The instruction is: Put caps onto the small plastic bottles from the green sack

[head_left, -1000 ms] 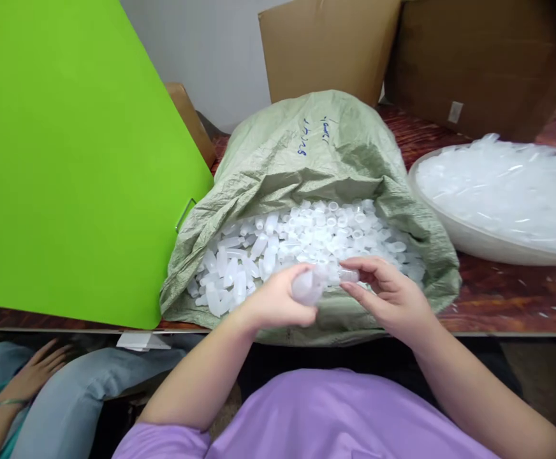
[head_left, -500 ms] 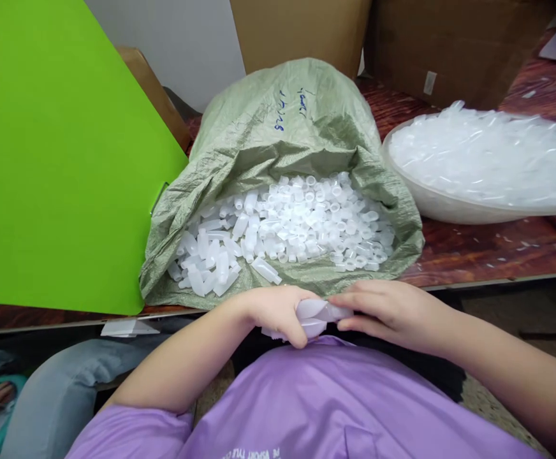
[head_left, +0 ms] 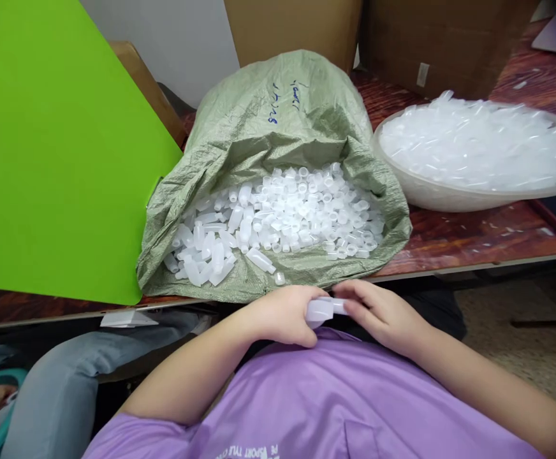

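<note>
My left hand (head_left: 290, 317) is closed around a translucent white plastic bottle (head_left: 319, 311), small and soft-looking, just above my lap. Whether more pieces lie inside that palm is hidden. My right hand (head_left: 386, 313) faces it, with thumb and fingers pinched at the bottle's narrow end. Beyond both hands, a green woven sack (head_left: 278, 137) lies on its side with its mouth toward me. Small white bottles (head_left: 215, 255) are heaped at the left of the opening, and short ring-like white pieces (head_left: 307, 204) spread across the middle and right. One loose short piece (head_left: 279, 278) rests on the sack's front lip.
A wide translucent bowl (head_left: 450, 201) heaped with white plastic pieces stands right of the sack. On the left rises a bright green panel (head_left: 58, 159). Cardboard boxes (head_left: 431, 38) line the back of the red-brown table (head_left: 488, 239). Another person's jeans-clad leg (head_left: 58, 382) is at lower left.
The pieces showing in my left hand look fewer. My right fingers have curled more around the bottle's narrow end. A short piece now shows on the sack's lip. The view has shifted slightly.
</note>
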Available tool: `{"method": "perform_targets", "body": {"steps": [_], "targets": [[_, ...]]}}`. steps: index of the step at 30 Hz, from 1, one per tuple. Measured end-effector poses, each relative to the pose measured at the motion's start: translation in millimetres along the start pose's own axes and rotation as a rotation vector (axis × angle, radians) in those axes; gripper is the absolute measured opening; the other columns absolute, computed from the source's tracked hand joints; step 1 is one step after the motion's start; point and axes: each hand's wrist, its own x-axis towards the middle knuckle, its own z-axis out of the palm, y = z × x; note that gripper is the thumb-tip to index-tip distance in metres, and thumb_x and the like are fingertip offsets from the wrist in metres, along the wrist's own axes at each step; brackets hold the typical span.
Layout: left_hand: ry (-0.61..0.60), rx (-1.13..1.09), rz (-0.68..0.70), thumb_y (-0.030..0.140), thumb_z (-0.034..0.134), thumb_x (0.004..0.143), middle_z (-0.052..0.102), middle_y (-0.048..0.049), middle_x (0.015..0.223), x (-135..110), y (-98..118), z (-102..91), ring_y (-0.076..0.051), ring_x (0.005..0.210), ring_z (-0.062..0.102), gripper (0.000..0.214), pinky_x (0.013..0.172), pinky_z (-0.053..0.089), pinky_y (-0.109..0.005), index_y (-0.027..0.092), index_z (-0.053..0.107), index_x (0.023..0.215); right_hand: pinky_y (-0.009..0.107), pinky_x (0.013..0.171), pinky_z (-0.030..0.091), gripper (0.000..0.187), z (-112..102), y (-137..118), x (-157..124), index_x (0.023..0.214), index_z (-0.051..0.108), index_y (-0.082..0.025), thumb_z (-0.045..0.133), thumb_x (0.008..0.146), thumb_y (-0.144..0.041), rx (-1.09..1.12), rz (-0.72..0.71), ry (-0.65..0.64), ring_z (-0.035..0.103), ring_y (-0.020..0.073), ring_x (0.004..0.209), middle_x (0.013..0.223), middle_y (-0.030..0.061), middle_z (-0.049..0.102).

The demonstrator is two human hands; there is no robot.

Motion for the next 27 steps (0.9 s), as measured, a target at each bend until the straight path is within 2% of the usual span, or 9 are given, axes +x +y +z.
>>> {"method": "perform_targets", "body": {"steps": [2, 3, 5, 7, 10, 12, 15, 23, 27], "targets": [[0.012, -0.008, -0.002, 0.020, 0.059, 0.052, 0.064, -0.0005, 0.088, 1.6, -0.9, 4.0, -0.017, 0.070, 0.059, 0.053, 0.054, 0.042, -0.022, 0.023, 0.057, 0.105, 0.031, 0.077, 0.051, 0.031, 1.9, 0.6, -1.4, 0.105, 0.057, -0.019, 0.046, 0.086, -0.041, 0.024, -0.098, 0.026, 0.061, 0.0184, 0.093, 0.104, 0.0093, 0.063], [0.023, -0.005, 0.002, 0.020, 0.060, 0.052, 0.064, -0.0004, 0.089, 2.4, -1.3, 5.7, -0.017, 0.071, 0.059, 0.054, 0.055, 0.043, -0.022, 0.023, 0.057, 0.105, 0.031, 0.075, 0.051, 0.029, 2.9, 1.0, -1.7, 0.103, 0.057, -0.020, 0.045, 0.087, -0.040, 0.037, -0.083, 0.000, 0.061, 0.0178, 0.090, 0.101, 0.0086, 0.063], [0.054, 0.011, 0.025, 0.019, 0.059, 0.051, 0.064, 0.0001, 0.089, 3.5, -1.6, 8.3, -0.018, 0.072, 0.059, 0.053, 0.057, 0.043, -0.022, 0.024, 0.058, 0.104, 0.029, 0.065, 0.052, 0.032, 5.2, 2.1, -1.8, 0.094, 0.059, -0.019, 0.033, 0.092, -0.038, 0.069, 0.057, -0.067, 0.062, 0.0149, 0.072, 0.083, 0.0054, 0.066], [0.083, 0.010, 0.030, 0.019, 0.059, 0.052, 0.064, 0.0002, 0.087, 3.6, -1.3, 9.5, -0.017, 0.071, 0.058, 0.049, 0.056, 0.042, -0.022, 0.023, 0.058, 0.101, 0.029, 0.066, 0.052, 0.033, 7.7, 3.9, -2.1, 0.098, 0.058, -0.018, 0.033, 0.092, -0.039, 0.096, 0.113, -0.049, 0.063, 0.0155, 0.074, 0.086, 0.0062, 0.066], [0.071, -0.035, -0.016, 0.018, 0.059, 0.051, 0.063, -0.0004, 0.085, 2.6, -0.8, 9.6, -0.017, 0.068, 0.058, 0.050, 0.052, 0.041, -0.021, 0.022, 0.058, 0.101, 0.032, 0.082, 0.049, 0.030, 10.9, 6.4, -4.3, 0.112, 0.052, -0.019, 0.045, 0.087, -0.035, 0.084, -0.065, 0.025, 0.059, 0.0181, 0.096, 0.107, 0.0094, 0.061], [0.049, -0.052, -0.045, 0.017, 0.060, 0.050, 0.062, -0.0003, 0.083, 2.4, -1.1, 10.5, -0.016, 0.066, 0.057, 0.051, 0.050, 0.040, -0.021, 0.022, 0.058, 0.100, 0.029, 0.077, 0.049, 0.026, 12.1, 6.3, -6.4, 0.110, 0.053, -0.020, 0.045, 0.088, -0.032, 0.071, -0.088, -0.014, 0.060, 0.0160, 0.089, 0.100, 0.0072, 0.063], [0.016, -0.070, -0.068, 0.018, 0.060, 0.049, 0.061, 0.0007, 0.077, 3.9, -2.6, 15.7, -0.015, 0.062, 0.055, 0.047, 0.046, 0.038, -0.020, 0.021, 0.058, 0.096, 0.024, 0.065, 0.047, 0.023, 13.5, 3.4, -8.6, 0.102, 0.054, -0.020, 0.043, 0.088, -0.034, 0.090, 0.032, -0.076, 0.060, 0.0130, 0.073, 0.086, 0.0031, 0.064], [-0.014, -0.122, -0.178, 0.018, 0.060, 0.048, 0.058, 0.0019, 0.071, 15.4, -18.2, 38.7, -0.012, 0.056, 0.052, 0.042, 0.045, 0.036, -0.019, 0.019, 0.057, 0.091, 0.024, 0.056, 0.039, 0.029, 33.5, 9.9, -5.5, 0.085, 0.056, -0.018, 0.040, 0.087, -0.043, 0.189, 0.293, -0.161, 0.052, 0.0119, 0.060, 0.069, -0.0004, 0.059], [-0.074, -0.225, -0.221, 0.016, 0.062, 0.047, 0.056, 0.0027, 0.072, 27.3, -38.6, 51.4, -0.012, 0.061, 0.051, 0.042, 0.051, 0.038, -0.020, 0.019, 0.057, 0.089, 0.024, 0.054, 0.039, 0.034, 36.0, 14.2, -1.1, 0.093, 0.061, -0.019, 0.042, 0.085, -0.046, 0.094, 0.380, -0.316, 0.055, 0.0140, 0.061, 0.071, 0.0016, 0.062]]}}
